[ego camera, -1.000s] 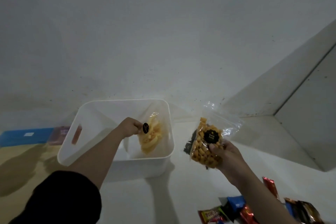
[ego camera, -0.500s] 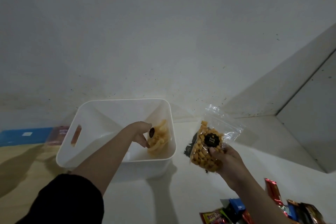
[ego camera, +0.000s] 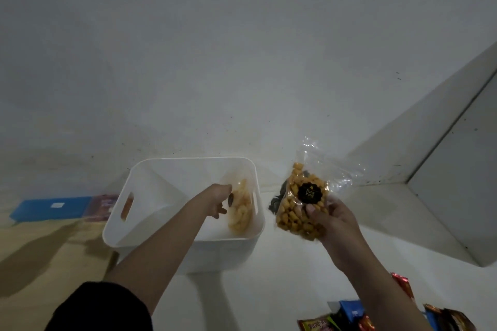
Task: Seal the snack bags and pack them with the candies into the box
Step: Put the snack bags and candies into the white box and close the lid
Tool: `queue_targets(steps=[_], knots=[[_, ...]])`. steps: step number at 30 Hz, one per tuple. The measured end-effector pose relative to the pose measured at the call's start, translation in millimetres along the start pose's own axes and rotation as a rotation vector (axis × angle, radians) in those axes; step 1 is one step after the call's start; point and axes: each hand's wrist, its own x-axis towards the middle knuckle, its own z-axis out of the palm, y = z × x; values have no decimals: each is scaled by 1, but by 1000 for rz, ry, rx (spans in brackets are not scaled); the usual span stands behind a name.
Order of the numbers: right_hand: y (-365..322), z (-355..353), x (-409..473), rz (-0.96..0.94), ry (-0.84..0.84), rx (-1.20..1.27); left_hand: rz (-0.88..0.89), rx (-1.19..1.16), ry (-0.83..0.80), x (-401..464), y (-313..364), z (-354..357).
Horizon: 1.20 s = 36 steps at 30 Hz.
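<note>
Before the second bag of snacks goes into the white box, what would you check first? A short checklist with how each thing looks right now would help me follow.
1. Right hand grips the bag of orange snacks: ok.
2. That bag is sealed: cannot tell; its clear top looks loose and crinkled.
3. Room in the white box: ok; the floor beside the first snack bag is bare.
4. Left hand out of the way: not ok; it is inside the box, at the first bag.
5. First bag settled: cannot tell; it leans on the right wall.
6. Candies within reach: ok, by the right arm.
</note>
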Motion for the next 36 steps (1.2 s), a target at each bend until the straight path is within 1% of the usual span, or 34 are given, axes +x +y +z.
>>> queue_targets(steps=[4,6,8,9,10,11,13,16,20,23,26,29,31,33,36], knots=[[-21,39,1,-54,-22,43,199,-128,151,-45,7,-20],[-21,65,5,-45,-26,59,359,-134,331,-70,5,-29],[-11,94,10,-20,-30,61,520,-123,588,-102,-6,-34],[-5,107,12,-11,-35,47,579,-125,666,-115,-15,-35],[2,119,14,-5,-41,23,623,-128,691,-124,-24,-35],[7,130,15,2,-50,-8,649,-114,678,-130,-34,-35],[15,146,16,35,-95,-21,641,-39,606,-135,-50,-35],[21,160,17,101,-240,37,605,101,564,-141,-61,-37],[23,165,19,141,-400,-58,646,109,422,-137,-60,-36],[22,168,24,188,-462,-166,640,140,387,-125,-55,-39],[26,171,35,190,-436,-268,581,79,340,-102,-46,-48],[30,174,49,223,-401,-333,479,26,225,-74,-41,-54],[33,179,58,262,-377,-335,386,-37,159,-56,-39,-56],[39,182,69,314,-329,-333,285,-74,141,-37,-39,-60],[56,186,84,421,-263,-252,229,-58,134,-13,-38,-61]])
